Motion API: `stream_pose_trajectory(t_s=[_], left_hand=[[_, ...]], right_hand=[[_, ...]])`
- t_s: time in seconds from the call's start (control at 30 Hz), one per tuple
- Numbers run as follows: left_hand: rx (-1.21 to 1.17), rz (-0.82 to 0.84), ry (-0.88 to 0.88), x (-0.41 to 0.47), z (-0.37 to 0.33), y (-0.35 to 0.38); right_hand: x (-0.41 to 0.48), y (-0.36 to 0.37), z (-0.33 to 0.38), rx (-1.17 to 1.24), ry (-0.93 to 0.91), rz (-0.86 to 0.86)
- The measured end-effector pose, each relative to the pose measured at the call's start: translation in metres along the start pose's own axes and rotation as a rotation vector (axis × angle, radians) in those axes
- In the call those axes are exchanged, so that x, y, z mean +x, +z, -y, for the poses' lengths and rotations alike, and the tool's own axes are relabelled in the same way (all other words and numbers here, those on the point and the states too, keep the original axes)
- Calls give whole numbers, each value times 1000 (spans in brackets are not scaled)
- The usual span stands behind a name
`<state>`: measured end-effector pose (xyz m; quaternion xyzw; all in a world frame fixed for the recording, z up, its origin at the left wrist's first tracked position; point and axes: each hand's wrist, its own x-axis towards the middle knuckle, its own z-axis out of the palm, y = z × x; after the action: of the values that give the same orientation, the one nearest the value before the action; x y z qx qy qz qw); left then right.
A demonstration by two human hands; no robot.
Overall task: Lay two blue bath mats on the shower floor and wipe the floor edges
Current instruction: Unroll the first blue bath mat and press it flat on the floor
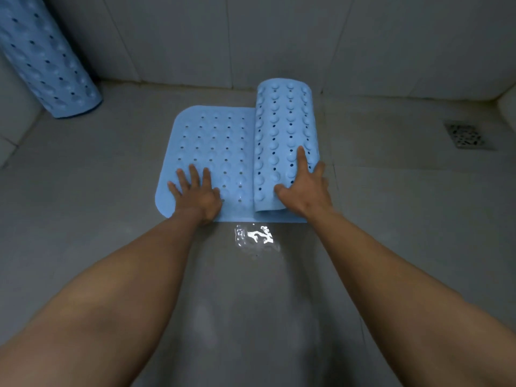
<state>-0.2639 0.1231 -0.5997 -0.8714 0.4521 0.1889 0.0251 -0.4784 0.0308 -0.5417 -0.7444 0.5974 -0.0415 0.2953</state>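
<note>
Mats counted: two, both blue, both perforated with rows of holes and suction bumps. Far left: second mat (pixel 42 60) fully rolled, standing near-upright in the corner against the tiled wall (pixel 195 37), roll axis leaning a little; untouched. Centre: first mat (pixel 212 146) partly unrolled on the grey shower floor (pixel 83 191); flat portion lies left, rounded corners visible; remaining roll (pixel 284 129) sits on its right part, roll axis running away from the camera toward the back wall. Left hand (pixel 195 194): fingers spread, palm flat, pressed on the flat portion near its front edge. Right hand (pixel 305 188): fingers spread, laid over the roll's near end, index finger extended along it. Far right: one floor drain (pixel 465 135), well apart from the mat. Wet glint (pixel 255 236) on floor just before the mat.
</note>
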Motion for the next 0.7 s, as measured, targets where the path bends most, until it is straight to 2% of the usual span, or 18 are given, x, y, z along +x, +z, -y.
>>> stream_pose_trajectory(t_s=[0.07,0.17,0.33,0.47,0.57,0.7], left_hand=[[-31,-21,43,-6,-19,-4],[-96,43,66,-11,-43,-1],[-10,67,84,-15,-38,16],[6,79,39,-14,-47,14],[-39,82,-14,-11,-67,10],[-115,44,1,-11,-88,16]], right_hand=[[-4,-5,-3,-88,36,2],[-8,-3,-6,-219,-4,1],[-9,-5,-19,-213,-54,56],[-6,-4,-25,-288,-34,-89],[-2,-5,-31,-311,4,-101],[4,-6,-41,-287,-2,-90]])
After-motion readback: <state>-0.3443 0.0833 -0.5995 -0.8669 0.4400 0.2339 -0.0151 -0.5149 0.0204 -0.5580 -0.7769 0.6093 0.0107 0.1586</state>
